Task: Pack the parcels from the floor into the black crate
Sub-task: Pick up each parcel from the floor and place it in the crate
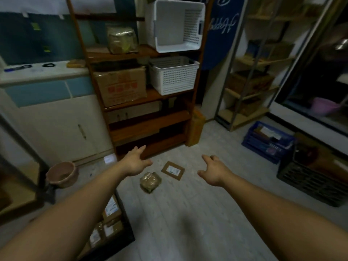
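While our left hand and right hand hang over the floor, each grip wide and holding nothing, a flat labelled parcel and a plastic-wrapped parcel lie between them, just beside each other near the floor's far edge. Beneath our left forearm, the black crate holds packed parcels.
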`<control>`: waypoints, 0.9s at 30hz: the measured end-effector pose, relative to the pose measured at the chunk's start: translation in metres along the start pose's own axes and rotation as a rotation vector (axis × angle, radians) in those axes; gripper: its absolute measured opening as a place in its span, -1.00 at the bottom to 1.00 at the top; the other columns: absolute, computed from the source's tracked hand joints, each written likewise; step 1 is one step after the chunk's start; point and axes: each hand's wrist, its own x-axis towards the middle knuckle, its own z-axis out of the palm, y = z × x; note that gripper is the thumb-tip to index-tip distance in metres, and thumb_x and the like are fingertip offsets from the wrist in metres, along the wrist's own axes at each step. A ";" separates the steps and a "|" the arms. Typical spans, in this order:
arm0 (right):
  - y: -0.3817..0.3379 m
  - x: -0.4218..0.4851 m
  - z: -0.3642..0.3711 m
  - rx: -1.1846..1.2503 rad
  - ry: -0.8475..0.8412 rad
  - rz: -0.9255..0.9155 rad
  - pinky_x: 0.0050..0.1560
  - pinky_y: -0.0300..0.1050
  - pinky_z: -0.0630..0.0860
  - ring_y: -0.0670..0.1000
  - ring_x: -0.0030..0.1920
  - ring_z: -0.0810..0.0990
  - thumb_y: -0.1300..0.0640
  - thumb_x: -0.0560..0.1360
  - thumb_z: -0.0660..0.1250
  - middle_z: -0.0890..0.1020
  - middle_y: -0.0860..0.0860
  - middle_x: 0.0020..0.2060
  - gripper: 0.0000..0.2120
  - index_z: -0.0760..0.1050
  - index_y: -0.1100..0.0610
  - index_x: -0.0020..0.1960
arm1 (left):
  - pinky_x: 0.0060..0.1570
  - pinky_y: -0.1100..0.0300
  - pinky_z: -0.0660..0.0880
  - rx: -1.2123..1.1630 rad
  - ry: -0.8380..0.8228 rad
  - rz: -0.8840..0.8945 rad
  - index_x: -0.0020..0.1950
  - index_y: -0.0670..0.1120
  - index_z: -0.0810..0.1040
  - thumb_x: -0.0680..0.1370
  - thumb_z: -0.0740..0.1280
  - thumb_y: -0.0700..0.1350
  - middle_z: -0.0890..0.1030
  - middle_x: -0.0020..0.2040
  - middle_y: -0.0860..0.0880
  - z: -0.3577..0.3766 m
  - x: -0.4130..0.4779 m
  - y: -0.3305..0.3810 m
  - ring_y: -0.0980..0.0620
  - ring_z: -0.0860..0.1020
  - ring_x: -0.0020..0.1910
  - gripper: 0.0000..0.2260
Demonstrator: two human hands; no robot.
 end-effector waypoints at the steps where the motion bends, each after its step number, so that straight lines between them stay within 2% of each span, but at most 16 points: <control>1: 0.017 0.005 -0.007 0.000 -0.017 0.013 0.37 0.03 0.30 0.19 0.43 0.24 -0.13 0.53 0.25 0.05 0.11 0.52 -0.28 -0.03 0.00 0.55 | 0.46 -0.05 0.06 0.007 -0.004 -0.006 0.53 0.12 -0.01 0.53 0.28 0.14 -0.06 0.56 -0.04 0.011 0.007 0.010 -0.12 0.00 0.52 -0.32; 6: 0.074 0.045 -0.037 0.010 -0.069 0.052 0.36 0.03 0.32 0.19 0.43 0.25 -0.12 0.53 0.25 0.03 0.12 0.52 -0.28 -0.04 0.00 0.55 | 0.46 -0.09 0.05 0.027 -0.061 -0.030 0.54 0.07 -0.03 0.54 0.26 0.12 -0.07 0.56 -0.09 0.042 0.036 0.039 -0.15 -0.02 0.52 -0.33; 11: 0.079 0.111 -0.043 0.010 -0.116 0.001 0.37 0.02 0.30 0.20 0.42 0.25 -0.12 0.54 0.24 0.06 0.12 0.51 -0.29 -0.03 0.02 0.55 | 0.47 -0.09 0.01 0.024 -0.061 -0.104 0.54 0.02 -0.04 0.55 0.25 0.12 -0.07 0.56 -0.12 0.046 0.089 0.042 -0.14 -0.05 0.53 -0.32; 15: 0.072 0.181 -0.034 -0.009 -0.173 -0.029 0.42 0.03 0.23 0.18 0.46 0.18 -0.11 0.55 0.23 0.02 0.12 0.53 -0.29 -0.04 0.03 0.56 | 0.47 -0.06 0.02 -0.007 -0.093 -0.148 0.54 0.02 -0.05 0.56 0.24 0.11 -0.07 0.56 -0.10 0.046 0.167 0.039 -0.15 -0.03 0.52 -0.33; 18: 0.071 0.243 -0.031 -0.005 -0.203 0.003 0.42 0.05 0.23 0.19 0.47 0.17 -0.12 0.55 0.22 0.01 0.12 0.53 -0.30 -0.04 0.02 0.55 | 0.45 -0.01 0.06 -0.035 -0.084 -0.156 0.54 -0.04 0.00 0.57 0.25 0.06 0.01 0.56 -0.08 0.048 0.241 0.040 -0.11 0.02 0.52 -0.35; 21: 0.079 0.301 -0.030 0.011 -0.252 0.028 0.41 -0.02 0.22 0.18 0.47 0.18 -0.13 0.55 0.22 0.02 0.12 0.53 -0.29 -0.06 0.03 0.56 | 0.45 -0.02 0.11 -0.009 -0.114 -0.179 0.53 -0.05 0.04 0.57 0.27 0.03 0.07 0.55 -0.10 0.055 0.305 0.038 -0.12 0.09 0.50 -0.38; 24: 0.091 0.355 -0.022 0.030 -0.305 0.045 0.37 -0.08 0.22 0.14 0.45 0.22 -0.12 0.56 0.21 0.06 0.11 0.52 -0.30 -0.07 0.01 0.56 | 0.44 0.01 0.04 0.028 -0.169 -0.224 0.54 -0.04 0.02 0.56 0.27 0.06 0.05 0.55 -0.12 0.064 0.357 0.029 -0.12 0.04 0.51 -0.35; 27: 0.106 0.410 0.001 0.029 -0.382 0.063 0.39 -0.05 0.28 0.14 0.43 0.26 -0.10 0.57 0.22 0.10 0.11 0.51 -0.31 -0.05 0.01 0.55 | 0.44 0.10 -0.01 0.058 -0.194 -0.257 0.54 -0.08 0.00 0.58 0.23 0.08 0.06 0.55 -0.12 0.081 0.404 0.013 -0.09 0.02 0.52 -0.36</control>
